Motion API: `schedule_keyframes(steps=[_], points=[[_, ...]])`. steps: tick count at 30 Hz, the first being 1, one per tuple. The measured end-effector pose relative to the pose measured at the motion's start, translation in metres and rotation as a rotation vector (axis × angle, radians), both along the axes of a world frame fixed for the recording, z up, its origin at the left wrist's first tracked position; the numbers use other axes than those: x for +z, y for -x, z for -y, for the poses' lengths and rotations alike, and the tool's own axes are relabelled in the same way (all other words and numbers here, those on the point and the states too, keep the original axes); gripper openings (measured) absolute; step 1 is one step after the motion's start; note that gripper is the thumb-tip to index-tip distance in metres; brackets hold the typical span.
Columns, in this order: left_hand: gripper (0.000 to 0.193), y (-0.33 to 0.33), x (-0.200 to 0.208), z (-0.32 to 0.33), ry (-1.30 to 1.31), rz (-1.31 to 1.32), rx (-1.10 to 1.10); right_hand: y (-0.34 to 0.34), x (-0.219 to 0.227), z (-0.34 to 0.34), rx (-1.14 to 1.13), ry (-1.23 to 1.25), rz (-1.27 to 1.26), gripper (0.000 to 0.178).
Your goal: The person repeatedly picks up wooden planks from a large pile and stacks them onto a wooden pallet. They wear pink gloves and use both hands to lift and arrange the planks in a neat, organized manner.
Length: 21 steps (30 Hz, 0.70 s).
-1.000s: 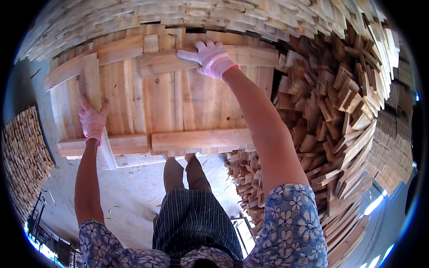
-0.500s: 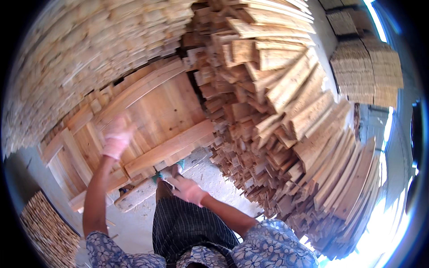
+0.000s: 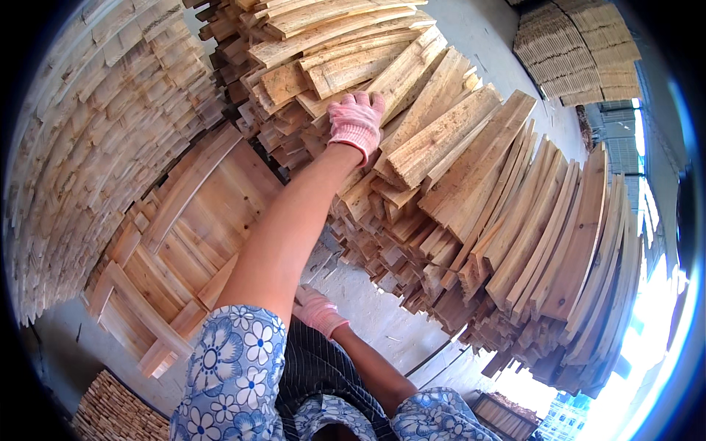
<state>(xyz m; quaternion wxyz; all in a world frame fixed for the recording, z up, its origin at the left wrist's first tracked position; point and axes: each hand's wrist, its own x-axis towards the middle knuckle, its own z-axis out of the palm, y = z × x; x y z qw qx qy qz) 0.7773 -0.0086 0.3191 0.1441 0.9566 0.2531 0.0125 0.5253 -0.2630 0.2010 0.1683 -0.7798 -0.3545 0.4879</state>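
Observation:
My left hand [image 3: 356,123], in a pink knit glove, reaches across to the stack of loose boards [image 3: 471,198]. Its fingers are curled over the end of a wooden board [image 3: 408,70] there. Lower down, my right hand [image 3: 319,312] wears a matching glove and hangs by my dark striped apron [image 3: 312,367]. Its fingers look stretched out with nothing in them, though my left forearm partly hides them. To the left, a low wooden panel [image 3: 198,213] with crosswise strips lies beside the stack, partly covered by my left arm.
A tall stack of pale wood pieces [image 3: 95,147] rises at the left. Bundled thin slats [image 3: 118,408] sit at the lower left. More bundled wood [image 3: 573,51] stands at the far right, beyond the grey floor [image 3: 485,37].
My left hand has moved from above the wooden panel to the right, onto a board in the stack. My right hand stays low by the apron. The view has turned toward the right.

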Motion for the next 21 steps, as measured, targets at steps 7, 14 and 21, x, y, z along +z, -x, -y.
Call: schedule_keyframes(steps=[7, 14, 21], points=[[0.093, 0.175, -0.007, -0.011, 0.501, -0.035, 0.108, -0.033, -0.003, -0.015, -0.714, -0.309, -0.549, 0.069], [0.107, 0.362, -0.067, 0.150, 1.276, 0.002, 0.282, -0.067, 0.046, -0.109, -0.783, -0.573, -0.827, 0.070], [0.084, 0.415, -0.128, 0.224, 1.154, -0.044, 0.435, -0.017, 0.015, -0.152, 0.837, -0.018, 0.547, 0.088]])
